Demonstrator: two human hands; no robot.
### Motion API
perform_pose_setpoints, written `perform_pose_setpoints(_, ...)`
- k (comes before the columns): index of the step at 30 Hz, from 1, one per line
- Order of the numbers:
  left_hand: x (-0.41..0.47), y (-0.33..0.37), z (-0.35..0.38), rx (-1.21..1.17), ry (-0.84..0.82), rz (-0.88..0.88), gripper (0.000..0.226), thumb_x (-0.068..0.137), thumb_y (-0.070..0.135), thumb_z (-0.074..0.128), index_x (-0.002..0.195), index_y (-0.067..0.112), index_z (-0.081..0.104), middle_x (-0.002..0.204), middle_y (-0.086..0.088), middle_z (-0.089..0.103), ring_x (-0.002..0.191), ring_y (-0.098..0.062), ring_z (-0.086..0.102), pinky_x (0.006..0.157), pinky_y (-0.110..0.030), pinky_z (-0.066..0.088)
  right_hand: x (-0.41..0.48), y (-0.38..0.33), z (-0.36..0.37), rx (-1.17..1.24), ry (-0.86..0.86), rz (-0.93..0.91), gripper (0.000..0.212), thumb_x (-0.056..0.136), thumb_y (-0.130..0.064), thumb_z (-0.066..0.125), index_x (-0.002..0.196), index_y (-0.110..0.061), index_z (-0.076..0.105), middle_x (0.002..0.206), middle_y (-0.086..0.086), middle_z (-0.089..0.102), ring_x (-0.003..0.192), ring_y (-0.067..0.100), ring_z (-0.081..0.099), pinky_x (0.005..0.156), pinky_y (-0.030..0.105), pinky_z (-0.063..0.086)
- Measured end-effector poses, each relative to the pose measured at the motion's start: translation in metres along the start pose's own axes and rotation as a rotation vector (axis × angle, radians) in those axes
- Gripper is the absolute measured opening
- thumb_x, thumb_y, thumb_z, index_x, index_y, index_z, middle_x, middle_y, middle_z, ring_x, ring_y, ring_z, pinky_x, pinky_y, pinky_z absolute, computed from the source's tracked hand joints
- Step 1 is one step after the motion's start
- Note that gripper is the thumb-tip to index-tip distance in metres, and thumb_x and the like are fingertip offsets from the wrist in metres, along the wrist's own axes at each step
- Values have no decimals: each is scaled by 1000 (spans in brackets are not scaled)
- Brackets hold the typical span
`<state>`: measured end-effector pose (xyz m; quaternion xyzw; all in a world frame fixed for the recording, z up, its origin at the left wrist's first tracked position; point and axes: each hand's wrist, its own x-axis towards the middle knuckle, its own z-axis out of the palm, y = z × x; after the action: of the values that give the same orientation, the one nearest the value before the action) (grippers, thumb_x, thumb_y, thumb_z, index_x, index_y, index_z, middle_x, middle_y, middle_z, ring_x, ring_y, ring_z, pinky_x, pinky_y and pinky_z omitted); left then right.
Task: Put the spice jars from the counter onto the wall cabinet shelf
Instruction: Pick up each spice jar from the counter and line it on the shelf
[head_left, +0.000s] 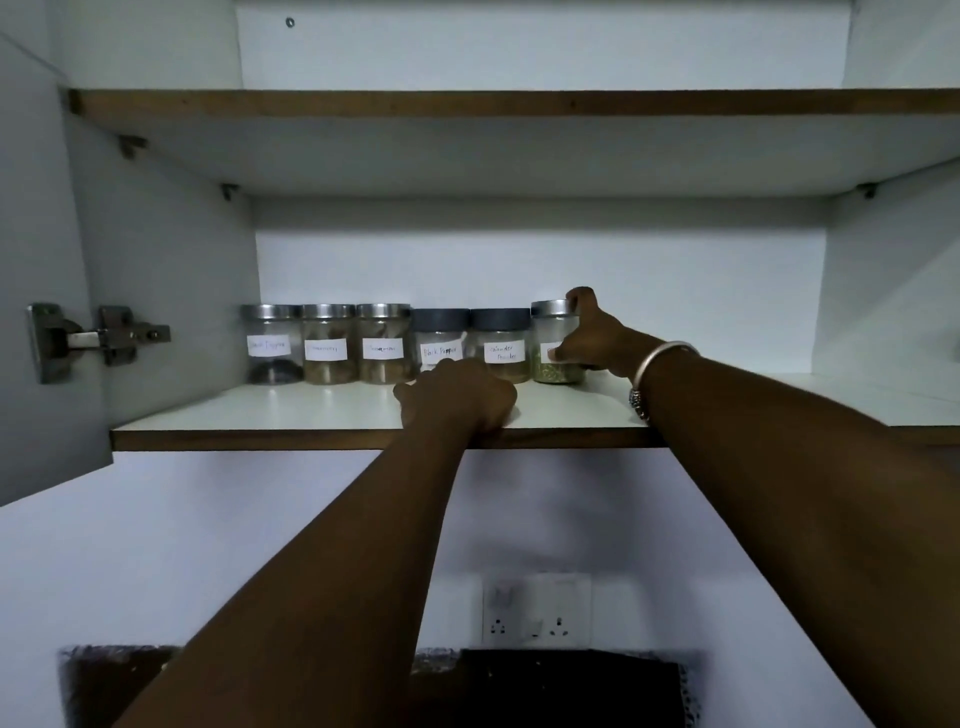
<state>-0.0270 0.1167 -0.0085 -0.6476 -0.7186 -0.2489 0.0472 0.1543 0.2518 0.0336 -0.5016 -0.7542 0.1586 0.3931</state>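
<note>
Six spice jars stand in one row at the back of the wall cabinet shelf (322, 408), labels facing you. Three steel-lidded jars sit on the left, then the Black Pepper jar (441, 340) and the coriander powder jar (500, 343) under dark lids. Your right hand (592, 338) is wrapped around the sixth jar (555, 340), thumb across its label and a fingertip over the steel lid, setting it just beside the coriander jar, likely to close the row. That jar's base appears to rest on the shelf. Your left hand (460, 397) is curled into a loose fist, holding nothing, knuckles resting on the shelf's front edge in front of the pepper jar, probably to steady your reach upward. A silver bangle (662, 358) circles your right wrist. The bench is out of view, so whether more jars wait there cannot be told.
</note>
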Motion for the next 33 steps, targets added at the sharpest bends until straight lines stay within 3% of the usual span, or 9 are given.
perform_pose_setpoints(7,0,1,3,-49,42,-35,39,93,45,55,123,21,62,129,-6,64,121,-31,58,105,-54,38,10,11,5,38,-43,63,107,90,2,71,160,-33,-3,99,11,53,65,18,52,60,36,48)
perform_pose_setpoints(10,0,1,3,-65,48,-49,39,91,44,56,121,21,63,127,-4,65,118,-30,58,102,-53,36,7,12,6,6,-79,105,121,96,0,67,153,-38,-32,83,14,58,59,19,50,58,34,48)
perform_pose_setpoints(12,0,2,1,-71,40,-48,32,91,42,56,115,21,63,123,-3,65,110,-27,57,101,-52,38,1,9,7,-25,-81,144,118,100,-7,63,148,-29,-43,93,22,62,63,27,56,50,34,48)
perform_pose_setpoints(14,-2,2,0,-96,48,-39,24,91,39,54,107,22,61,120,-3,66,103,-25,55,101,-52,41,-11,0,5,-194,-84,186,118,97,-19,68,152,-13,-36,137,33,51,107,46,62,70,48,54)
perform_pose_setpoints(16,-5,1,-1,-153,114,-21,24,90,38,52,104,22,62,116,-4,68,105,-28,60,97,-49,46,-24,-11,-2,-386,-188,224,122,92,-31,74,155,-3,-26,161,30,28,140,47,43,107,55,45)
perform_pose_setpoints(21,-16,3,3,-225,397,61,33,80,39,49,95,22,74,101,-6,75,96,-32,69,73,-34,43,-73,-37,7,-528,-383,120,80,97,-64,51,156,-12,36,162,9,39,138,30,48,111,38,40)
perform_pose_setpoints(25,-29,6,1,-189,403,93,30,80,33,47,87,19,72,93,-8,74,89,-35,68,69,-32,44,-119,-52,28,-410,-431,4,56,103,-55,38,149,-24,50,161,5,42,146,27,41,119,40,30)
perform_pose_setpoints(29,-56,6,2,-191,387,237,33,83,30,44,88,17,73,87,-9,74,86,-34,68,68,-37,50,-173,-62,32,-600,-231,-111,51,104,-42,28,143,-23,55,152,10,51,142,36,41,116,46,34)
perform_pose_setpoints(33,-101,-3,23,-286,452,436,28,90,10,55,113,15,71,103,-8,73,95,-30,68,76,-43,53,-225,-51,41,-728,-6,-306,55,101,-42,41,151,-18,42,148,11,52,137,37,44,112,46,34)
